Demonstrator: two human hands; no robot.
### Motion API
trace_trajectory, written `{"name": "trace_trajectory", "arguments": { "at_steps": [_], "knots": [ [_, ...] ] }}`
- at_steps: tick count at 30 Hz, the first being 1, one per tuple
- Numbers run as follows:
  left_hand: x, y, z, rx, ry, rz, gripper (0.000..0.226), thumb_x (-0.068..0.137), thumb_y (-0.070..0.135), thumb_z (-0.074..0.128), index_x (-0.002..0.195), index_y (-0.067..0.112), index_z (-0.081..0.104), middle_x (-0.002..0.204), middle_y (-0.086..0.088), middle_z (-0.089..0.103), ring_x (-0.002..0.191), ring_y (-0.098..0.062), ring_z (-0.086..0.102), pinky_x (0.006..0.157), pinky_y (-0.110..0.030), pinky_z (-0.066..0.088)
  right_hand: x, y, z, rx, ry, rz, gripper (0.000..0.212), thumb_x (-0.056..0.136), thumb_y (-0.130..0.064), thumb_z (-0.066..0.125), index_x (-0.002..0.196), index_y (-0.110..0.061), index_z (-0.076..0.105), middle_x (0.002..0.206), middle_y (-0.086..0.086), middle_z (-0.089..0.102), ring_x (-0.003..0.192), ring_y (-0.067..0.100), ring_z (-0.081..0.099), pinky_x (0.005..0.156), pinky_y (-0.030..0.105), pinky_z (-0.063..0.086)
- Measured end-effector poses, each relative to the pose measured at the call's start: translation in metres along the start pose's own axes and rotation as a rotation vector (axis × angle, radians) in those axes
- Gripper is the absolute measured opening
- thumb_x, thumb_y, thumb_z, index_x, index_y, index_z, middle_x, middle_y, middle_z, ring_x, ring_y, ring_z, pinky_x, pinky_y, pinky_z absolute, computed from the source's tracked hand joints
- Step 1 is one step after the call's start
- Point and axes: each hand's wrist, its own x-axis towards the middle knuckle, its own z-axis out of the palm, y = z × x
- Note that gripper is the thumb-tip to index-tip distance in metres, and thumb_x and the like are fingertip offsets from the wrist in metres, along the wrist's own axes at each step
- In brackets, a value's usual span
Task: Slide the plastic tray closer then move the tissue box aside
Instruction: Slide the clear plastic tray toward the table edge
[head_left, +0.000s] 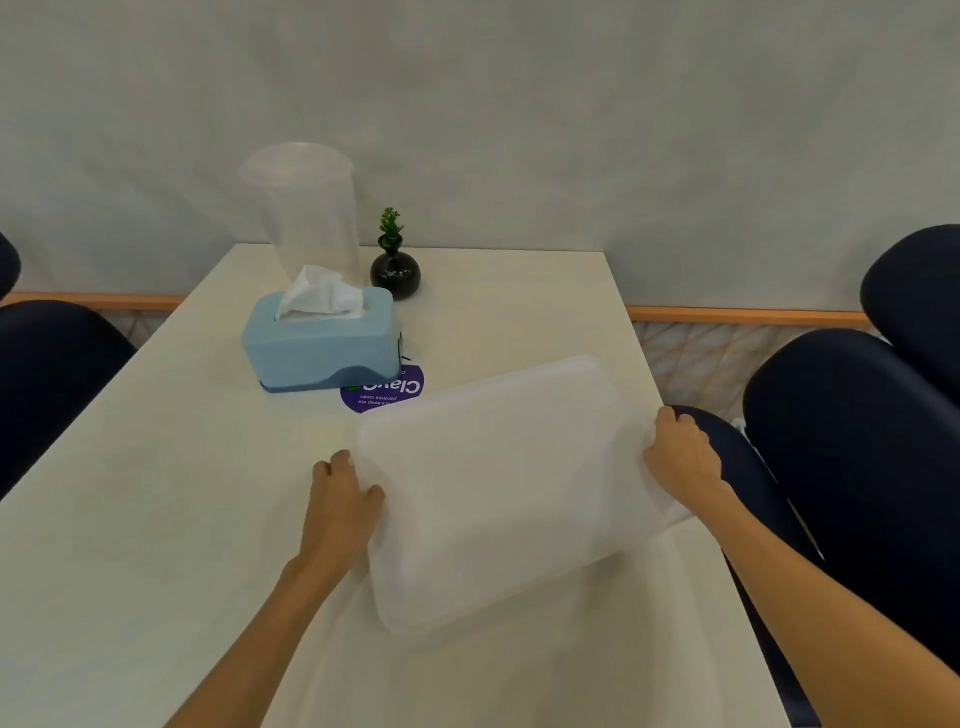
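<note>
Purple sticker (387, 392) partly hidden under tissue box (319, 348); plastic tray (504, 493) blurred.

tray (498, 488) on table (156, 519) front right, tissue box (319, 345) behind left

Head-worn camera, looking forward and down along a white table (156, 519).
We see one wide-angle view only, close above our own forearms, facing the far wall (519, 104), with table edges bowed by the lens.
</note>
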Motion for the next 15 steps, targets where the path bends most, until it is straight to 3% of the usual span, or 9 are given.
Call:
{"name": "trace_trajectory", "arguments": {
  "at_steps": [3,7,15],
  "knots": [
    [0.009,0.000,0.002,-0.032,0.012,0.013,0.041,0.090,0.000,0.050,0.131,0.001,0.045,0.122,-0.022,0.049,0.107,-0.035,0.051,0.094,-0.041,0.044,-0.002,0.000,0.000,0.022,-0.014,0.019,0.036,0.092,-0.008,0.049,0.126,-0.001,0.041,0.123,0.023,0.051,0.107,0.041,0.054,0.082,0.045,0.049],
    [0.023,-0.004,0.003,0.006,0.021,0.036,0.035,0.092,0.001,0.049,0.127,0.001,0.049,0.121,-0.023,0.053,0.108,-0.036,0.054,0.095,-0.042,0.045,-0.007,-0.001,0.000,0.058,-0.052,0.040,0.031,0.091,-0.010,0.049,0.121,-0.002,0.043,0.119,0.022,0.053,0.103,0.039,0.055,0.080,0.045,0.049],
    [0.042,0.003,0.005,0.034,0.018,0.075,0.033,0.092,0.002,0.051,0.125,0.000,0.053,0.120,-0.023,0.058,0.110,-0.036,0.056,0.097,-0.042,0.045,-0.016,0.004,-0.011,0.093,-0.088,0.110,0.030,0.094,-0.018,0.046,0.120,-0.003,0.046,0.113,0.017,0.058,0.079,0.023,0.047,0.065,0.033,0.040]
  ]
}}
